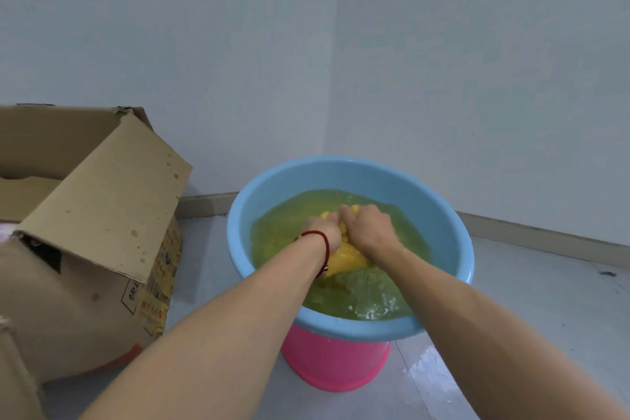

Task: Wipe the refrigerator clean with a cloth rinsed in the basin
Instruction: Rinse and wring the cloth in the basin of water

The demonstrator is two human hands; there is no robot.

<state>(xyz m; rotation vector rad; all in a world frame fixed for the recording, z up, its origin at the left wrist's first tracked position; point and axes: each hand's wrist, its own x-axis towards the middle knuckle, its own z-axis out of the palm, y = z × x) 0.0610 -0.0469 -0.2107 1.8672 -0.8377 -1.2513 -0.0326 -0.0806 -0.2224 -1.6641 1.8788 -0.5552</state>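
Observation:
A light blue basin (pixel 439 215) filled with greenish water stands on a pink bucket (pixel 334 365) in the room's corner. A yellow cloth (pixel 344 261) lies bunched in the water at the basin's middle. My left hand (pixel 322 230), with a red string on its wrist, grips the cloth from the left. My right hand (pixel 370 225) grips the same cloth from the right, fingers curled into it. Both hands sit close together, partly in the water. The refrigerator is out of view.
An open cardboard box (pixel 88 249) with raised flaps stands close on the left of the basin. Pale walls meet just behind the basin. Wet patches (pixel 426 368) shine on the grey floor by the pink bucket.

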